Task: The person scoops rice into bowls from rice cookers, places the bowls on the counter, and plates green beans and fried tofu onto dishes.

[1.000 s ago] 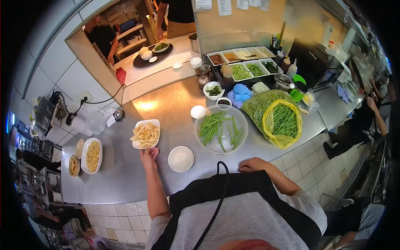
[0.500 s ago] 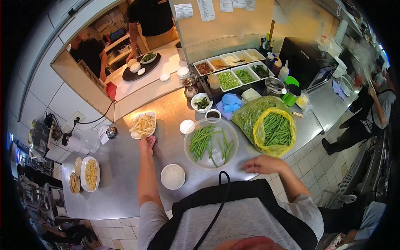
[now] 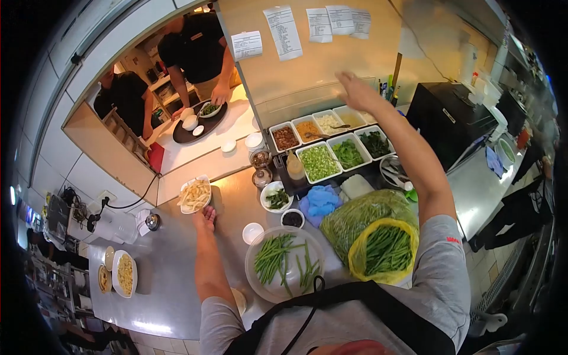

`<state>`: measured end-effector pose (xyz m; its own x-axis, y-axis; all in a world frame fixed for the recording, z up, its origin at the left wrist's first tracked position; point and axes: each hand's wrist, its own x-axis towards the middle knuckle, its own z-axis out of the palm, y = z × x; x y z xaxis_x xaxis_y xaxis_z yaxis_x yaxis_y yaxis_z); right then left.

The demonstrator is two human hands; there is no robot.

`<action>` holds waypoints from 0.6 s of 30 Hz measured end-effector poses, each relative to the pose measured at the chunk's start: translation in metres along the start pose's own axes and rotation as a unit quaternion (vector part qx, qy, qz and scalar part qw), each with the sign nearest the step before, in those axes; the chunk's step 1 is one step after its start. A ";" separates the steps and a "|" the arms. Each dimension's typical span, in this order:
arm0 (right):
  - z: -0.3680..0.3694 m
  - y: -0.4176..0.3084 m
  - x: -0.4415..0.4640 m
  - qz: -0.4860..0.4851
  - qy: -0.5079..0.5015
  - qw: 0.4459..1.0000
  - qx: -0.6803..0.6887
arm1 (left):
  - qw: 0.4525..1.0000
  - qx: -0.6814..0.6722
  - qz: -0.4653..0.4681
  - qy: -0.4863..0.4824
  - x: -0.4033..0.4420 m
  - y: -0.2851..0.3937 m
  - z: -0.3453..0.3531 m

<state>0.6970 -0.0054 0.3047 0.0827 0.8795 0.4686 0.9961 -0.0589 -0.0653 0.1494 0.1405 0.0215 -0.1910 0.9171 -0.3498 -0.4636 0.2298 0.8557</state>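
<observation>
My left hand point(image 3: 205, 219) grips the near edge of a white bowl point(image 3: 209, 188) of fries point(image 3: 194, 195), with its thumb side hidden against the rim. My right hand point(image 3: 357, 93) is raised over the topping containers, near the wall below the pinned paper slips point(image 3: 340, 22). Its fingers look stretched out, a little blurred, and hold nothing that I can see. Below my arms stands a clear round tub point(image 3: 285, 290) with green beans point(image 3: 275, 257). To its right lies a yellow-rimmed plastic bag point(image 3: 358, 254) full of green beans.
White containers of chopped toppings point(image 3: 320, 163) line the back. A bowl of dark green leaves point(image 3: 276, 196) and a blue cloth point(image 3: 321, 202) are nearby. Two people stand beyond the pass window around a dark oval platter point(image 3: 183, 135). A black microwave point(image 3: 441, 118) stands at right; filled dishes point(image 3: 125, 273) at left.
My right hand has risen from beside the tub to the wall area below the slips. My left hand stays at the bowl of fries. The view has shifted, and a person beyond the window reaches to the platter.
</observation>
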 end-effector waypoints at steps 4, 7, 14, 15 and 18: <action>0.011 0.027 0.083 0.023 0.108 0.993 -0.035 | 1.000 -0.012 -0.009 0.007 -0.010 0.000 -0.004; 0.021 0.033 0.124 0.021 0.177 0.983 -0.052 | 0.984 0.174 0.016 -0.044 -0.063 0.018 -0.021; 0.045 0.032 0.166 0.008 0.245 0.968 -0.054 | 0.925 0.352 0.113 0.091 -0.190 0.054 -0.140; 0.043 0.029 0.165 0.012 0.238 0.970 -0.055 | 0.926 0.336 0.116 0.124 -0.204 0.054 -0.163; 0.051 0.028 0.167 0.025 0.257 0.964 -0.067 | 0.924 0.291 0.110 0.222 -0.246 0.046 -0.214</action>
<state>0.7370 0.1634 0.3362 0.0992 0.5262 0.8445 0.9826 -0.1857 0.0003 -0.0100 -0.1442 0.0654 -0.6220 0.7678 -0.1537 0.1477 0.3078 0.9399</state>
